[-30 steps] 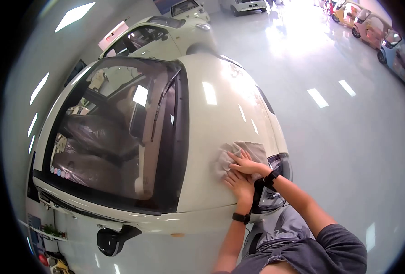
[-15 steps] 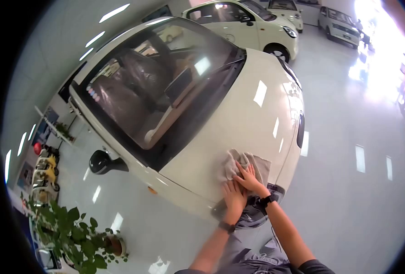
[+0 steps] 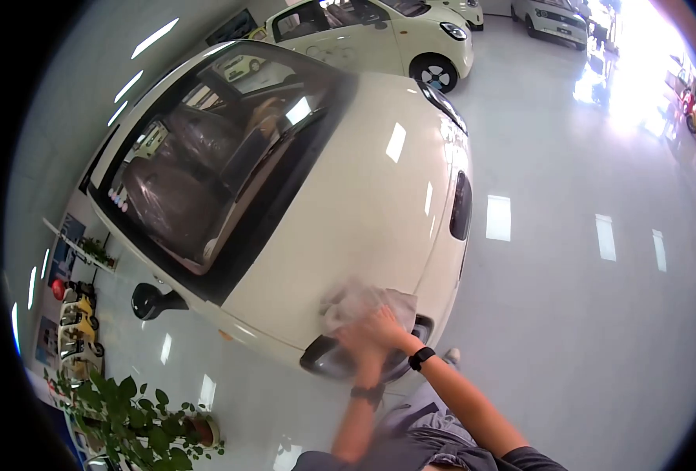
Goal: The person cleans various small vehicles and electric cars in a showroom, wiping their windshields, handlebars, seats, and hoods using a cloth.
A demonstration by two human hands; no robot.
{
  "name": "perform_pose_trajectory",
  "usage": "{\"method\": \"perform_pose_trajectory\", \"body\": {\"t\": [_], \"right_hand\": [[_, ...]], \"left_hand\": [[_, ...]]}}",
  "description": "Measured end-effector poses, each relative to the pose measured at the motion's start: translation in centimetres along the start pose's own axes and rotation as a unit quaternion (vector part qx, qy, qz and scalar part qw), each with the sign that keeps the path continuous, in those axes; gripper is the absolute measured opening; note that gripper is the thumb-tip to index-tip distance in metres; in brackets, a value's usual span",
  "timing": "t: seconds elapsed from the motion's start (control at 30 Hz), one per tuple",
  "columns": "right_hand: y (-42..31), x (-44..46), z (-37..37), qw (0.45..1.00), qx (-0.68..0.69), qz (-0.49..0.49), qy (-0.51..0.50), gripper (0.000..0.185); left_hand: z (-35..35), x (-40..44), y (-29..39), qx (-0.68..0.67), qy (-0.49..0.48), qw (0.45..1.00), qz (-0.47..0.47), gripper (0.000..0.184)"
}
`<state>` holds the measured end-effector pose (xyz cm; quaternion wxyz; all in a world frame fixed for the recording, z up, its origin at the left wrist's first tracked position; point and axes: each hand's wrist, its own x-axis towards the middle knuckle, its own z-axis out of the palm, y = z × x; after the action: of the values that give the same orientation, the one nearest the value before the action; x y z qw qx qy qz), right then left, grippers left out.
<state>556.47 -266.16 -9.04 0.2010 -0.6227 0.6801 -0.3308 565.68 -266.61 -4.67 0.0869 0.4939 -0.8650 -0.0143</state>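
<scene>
A light grey-beige cloth (image 3: 399, 302) lies bunched on the front corner of a cream car's hood (image 3: 340, 228), just above the dark headlight (image 3: 328, 357). My right hand (image 3: 383, 323) is on the cloth, its fingers curled over the fabric. Right beside it, my left hand (image 3: 360, 341) reaches the cloth's lower edge over the headlight; motion smears its fingers, so their shape is unclear. Both wrists wear dark bands. Part of the cloth is blurred too.
The car's side mirror (image 3: 156, 301) sticks out at the left. A potted plant (image 3: 203, 432) stands on the floor at lower left. Another cream car (image 3: 364, 43) is parked behind. Small yellow vehicles (image 3: 77, 334) line the left side. Shiny grey floor (image 3: 552, 314) extends to the right.
The camera view has shifted, so the car appears further left. My hands and the cloth are still together at the hood's corner, with the left hand now more blurred.
</scene>
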Motion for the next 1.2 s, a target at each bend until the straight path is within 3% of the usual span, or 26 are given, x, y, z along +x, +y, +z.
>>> {"method": "perform_pose_trajectory", "body": {"t": [0.03,0.17,0.27,0.4,0.57,0.67,0.77,0.87,1.0,1.03,1.13,1.17,1.2], "right_hand": [[0.7,0.7,0.0,0.999,-0.039,-0.01,-0.024,0.061],[3.4,2.4,-2.3,0.994,-0.067,-0.084,-0.006,0.06],[5.6,5.2,-4.6,0.98,-0.137,-0.144,-0.005,0.059],[8.5,10.4,-8.9,0.964,-0.198,-0.17,-0.055,0.057],[11.7,16.4,-14.3,0.962,-0.129,-0.23,-0.067,0.057],[14.3,21.4,-16.2,0.976,-0.114,-0.182,-0.034,0.058],[17.4,26.9,-19.2,0.979,-0.121,-0.154,-0.048,0.06],[20.1,32.7,-21.3,0.986,-0.105,-0.124,-0.042,0.061],[24.3,38.7,-24.4,0.986,-0.1,-0.117,-0.062,0.062],[25.3,39.7,-24.9,0.995,0.014,-0.08,-0.059,0.062],[31.8,45.7,-24.7,0.996,0.033,-0.084,-0.027,0.062],[31.9,46.5,-26.8,0.998,0.028,-0.056,-0.025,0.061],[33.6,47.9,-28.3,0.988,-0.065,-0.138,-0.002,0.059]], "left_hand": [[0.8,0.5,-0.1,0.02,-0.016,1.0,-0.005,0.068],[3.0,3.0,1.8,0.057,0.071,0.996,-0.01,0.065],[4.6,6.2,3.8,0.045,0.067,0.995,-0.061,0.065],[8.1,12.0,7.0,0.09,0.151,0.975,-0.134,0.075],[8.7,19.4,10.9,0.162,0.148,0.954,-0.203,0.087],[6.5,25.2,13.6,0.14,0.194,0.95,-0.202,0.055],[8.7,32.0,14.1,0.129,0.21,0.954,-0.17,0.085],[8.4,38.6,15.6,0.087,0.129,0.97,-0.188,0.083],[5.8,45.4,18.5,0.116,0.15,0.971,-0.145,0.072],[6.2,47.4,18.9,0.101,0.164,0.971,-0.138,0.067],[4.3,52.5,22.5,0.056,0.171,0.979,-0.091,0.063],[4.2,54.7,23.3,0.06,0.12,0.986,-0.094,0.061],[4.8,56.8,24.0,0.067,0.135,0.986,-0.074,0.062]]}}
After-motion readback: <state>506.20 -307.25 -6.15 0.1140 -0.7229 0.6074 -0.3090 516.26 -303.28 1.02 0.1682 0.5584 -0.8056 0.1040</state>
